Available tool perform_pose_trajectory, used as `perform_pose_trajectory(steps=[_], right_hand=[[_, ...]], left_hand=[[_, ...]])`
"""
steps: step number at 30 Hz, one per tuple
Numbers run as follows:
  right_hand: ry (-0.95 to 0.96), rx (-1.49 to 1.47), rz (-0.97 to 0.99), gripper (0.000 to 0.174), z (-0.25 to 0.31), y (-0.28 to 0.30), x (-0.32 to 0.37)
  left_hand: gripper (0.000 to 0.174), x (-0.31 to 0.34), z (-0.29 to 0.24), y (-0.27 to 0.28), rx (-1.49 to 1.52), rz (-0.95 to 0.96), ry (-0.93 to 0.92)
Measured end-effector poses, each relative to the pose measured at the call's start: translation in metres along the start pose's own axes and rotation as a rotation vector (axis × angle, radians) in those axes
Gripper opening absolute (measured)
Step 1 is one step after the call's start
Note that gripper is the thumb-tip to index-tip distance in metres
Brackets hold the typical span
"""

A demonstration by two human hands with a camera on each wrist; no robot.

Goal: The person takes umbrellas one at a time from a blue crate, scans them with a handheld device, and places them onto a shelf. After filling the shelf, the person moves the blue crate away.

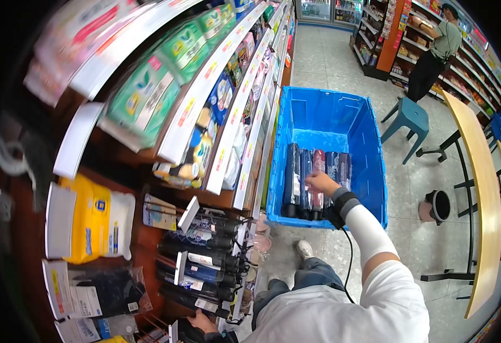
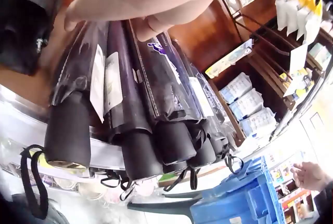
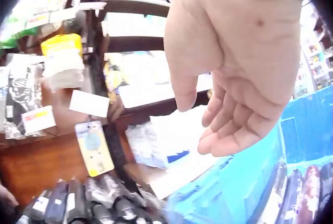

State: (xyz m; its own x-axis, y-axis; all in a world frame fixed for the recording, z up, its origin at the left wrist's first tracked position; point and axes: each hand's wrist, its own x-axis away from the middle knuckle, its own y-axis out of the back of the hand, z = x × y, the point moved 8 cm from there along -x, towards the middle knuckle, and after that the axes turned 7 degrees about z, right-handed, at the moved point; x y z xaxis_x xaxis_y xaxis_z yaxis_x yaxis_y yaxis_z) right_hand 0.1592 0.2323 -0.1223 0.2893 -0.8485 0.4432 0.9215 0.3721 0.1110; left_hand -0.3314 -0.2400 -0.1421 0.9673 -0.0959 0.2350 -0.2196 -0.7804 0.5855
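Folded umbrellas in clear sleeves (image 2: 164, 83) lie side by side on a low shelf, their black handles outward. My left hand (image 1: 203, 322) (image 2: 145, 0) is over the near ones, thumb and fingertips apart and touching the sleeves; the undersides of the fingers are partly hidden. Several more umbrellas (image 1: 318, 200) (image 3: 310, 193), dark ones and a red one, lie in a row in a blue crate (image 1: 313, 108) (image 3: 307, 125). My right hand (image 1: 322, 182) (image 3: 239, 63) is above that row, its fingers loosely bent with nothing between them.
Stocked shelves with price rails (image 1: 196, 103) run along the left. Beyond the crate stands a teal stool (image 1: 407, 117); a black bin (image 1: 438, 206) and a long wooden table (image 1: 479, 200) are at the right. A person (image 1: 433, 57) stands by the far shelves.
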Motion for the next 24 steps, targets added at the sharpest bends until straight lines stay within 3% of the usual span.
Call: perform_pose_trajectory(steps=[2, 3, 5, 7, 9, 10, 13, 17, 21, 23, 24], right_hand=[[-0.019, 0.692, 0.094, 0.026, -0.039, 0.014, -0.037], [-0.015, 0.673, 0.109, 0.026, -0.045, 0.013, -0.045], [-0.176, 0.726, 0.097, 0.028, -0.068, 0.016, -0.056], [-0.052, 0.757, 0.266, 0.038, -0.095, -0.009, -0.083], [-0.429, 0.285, 0.210, 0.044, -0.101, -0.008, -0.069], [-0.400, 0.215, 0.177, 0.050, -0.117, -0.015, -0.083], [-0.413, 0.246, 0.181, 0.055, -0.122, -0.032, -0.095], [-0.439, 0.179, 0.154, 0.057, -0.136, -0.058, -0.111], [-0.578, 0.177, 0.114, 0.058, -0.145, -0.060, -0.115], [-0.651, 0.176, -0.075, 0.060, -0.147, -0.049, -0.110], [-0.654, 0.174, -0.069, 0.060, -0.146, -0.048, -0.109]], left_hand=[[0.057, 0.013, 0.002, 0.003, -0.032, -0.036, 0.054], [0.057, 0.038, -0.015, 0.006, 0.028, -0.081, 0.120], [0.056, 0.029, 0.008, 0.010, 0.008, -0.101, 0.139], [0.055, 0.039, -0.002, 0.012, -0.003, -0.116, 0.160], [0.055, 0.075, -0.026, 0.001, 0.239, -0.038, 0.219], [0.055, 0.034, 0.006, 0.013, 0.121, -0.025, 0.099], [0.055, 0.075, -0.027, 0.007, 0.193, -0.030, 0.154], [0.054, 0.056, -0.016, 0.023, 0.076, -0.055, 0.036], [0.056, 0.069, -0.016, 0.031, -0.059, -0.087, 0.035], [0.057, 0.073, -0.012, 0.030, -0.041, -0.071, 0.070], [0.057, 0.073, -0.015, 0.028, -0.064, -0.064, 0.051]])
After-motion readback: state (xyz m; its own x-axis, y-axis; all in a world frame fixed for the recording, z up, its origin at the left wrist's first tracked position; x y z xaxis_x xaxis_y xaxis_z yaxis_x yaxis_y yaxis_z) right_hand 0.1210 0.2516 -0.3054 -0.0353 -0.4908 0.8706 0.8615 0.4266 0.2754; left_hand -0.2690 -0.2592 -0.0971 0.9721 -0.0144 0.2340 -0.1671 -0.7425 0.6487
